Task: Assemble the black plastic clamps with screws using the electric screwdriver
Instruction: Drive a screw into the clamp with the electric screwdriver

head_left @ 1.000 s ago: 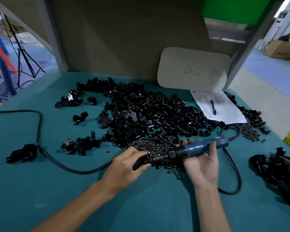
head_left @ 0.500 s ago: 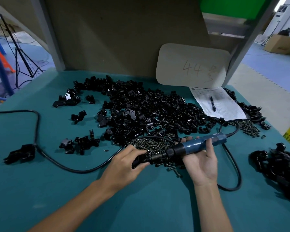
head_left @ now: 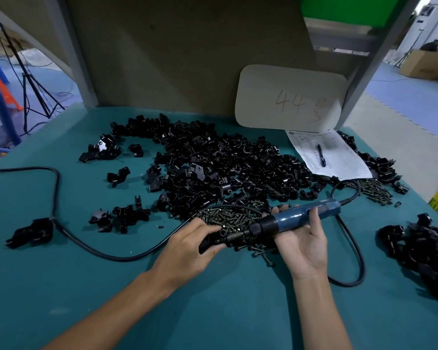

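My right hand [head_left: 302, 245] grips the blue electric screwdriver [head_left: 299, 219], which lies nearly level with its tip pointing left. The tip meets a black plastic clamp [head_left: 209, 242] that my left hand [head_left: 185, 251] holds down on the green table [head_left: 61, 286]. Both hands sit at the near edge of a pile of dark screws [head_left: 228, 219]. Behind it spreads a big heap of loose black clamps [head_left: 225, 168]. My fingers hide most of the held clamp.
The screwdriver's black cable [head_left: 357, 269] loops on the right, and another cable [head_left: 61, 223] runs left. More clamps lie at the right edge [head_left: 420, 248] and in small groups on the left [head_left: 122, 218]. A paper with a pen [head_left: 324, 155] and a numbered card [head_left: 288, 99] stand behind.
The hands, the screwdriver and the clamp keep their hold and position on the table. Only the camera view shifts slightly.
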`<state>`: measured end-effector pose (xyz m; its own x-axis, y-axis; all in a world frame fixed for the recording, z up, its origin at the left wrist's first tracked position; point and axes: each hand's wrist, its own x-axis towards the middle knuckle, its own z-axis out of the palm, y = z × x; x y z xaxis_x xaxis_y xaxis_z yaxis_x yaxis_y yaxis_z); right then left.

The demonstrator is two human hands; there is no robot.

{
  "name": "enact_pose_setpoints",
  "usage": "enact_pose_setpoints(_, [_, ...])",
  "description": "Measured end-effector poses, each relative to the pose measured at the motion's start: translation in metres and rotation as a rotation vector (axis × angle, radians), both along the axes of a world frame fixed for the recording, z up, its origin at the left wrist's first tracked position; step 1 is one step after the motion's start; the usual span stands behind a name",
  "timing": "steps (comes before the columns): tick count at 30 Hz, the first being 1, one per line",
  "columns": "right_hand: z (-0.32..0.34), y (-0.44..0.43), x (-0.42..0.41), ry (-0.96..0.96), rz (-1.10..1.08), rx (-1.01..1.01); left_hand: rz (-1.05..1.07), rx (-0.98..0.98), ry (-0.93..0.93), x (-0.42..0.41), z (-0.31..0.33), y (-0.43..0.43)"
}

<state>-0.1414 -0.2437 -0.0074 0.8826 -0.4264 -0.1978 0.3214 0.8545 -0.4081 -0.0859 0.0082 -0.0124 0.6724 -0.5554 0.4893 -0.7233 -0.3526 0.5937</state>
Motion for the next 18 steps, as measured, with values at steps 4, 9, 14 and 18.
enact_pose_setpoints(4, [-0.0002,0.0006,-0.0006,0.001,0.005,0.003,-0.005,0.004,-0.006,-0.0002,0.0007,-0.0005])
enact_pose_setpoints(9, [0.0004,0.0016,-0.0002,0.014,0.011,-0.010,-0.005,0.012,-0.007,-0.0004,0.0012,-0.0002])
enact_pose_setpoints(14, [0.0004,0.0018,0.0007,0.026,0.005,-0.012,-0.001,0.012,-0.006,-0.0013,0.0023,0.0001])
enact_pose_setpoints(18, [0.0004,0.0019,0.0006,0.030,0.011,-0.018,-0.003,0.018,-0.004,-0.0015,0.0023,0.0004])
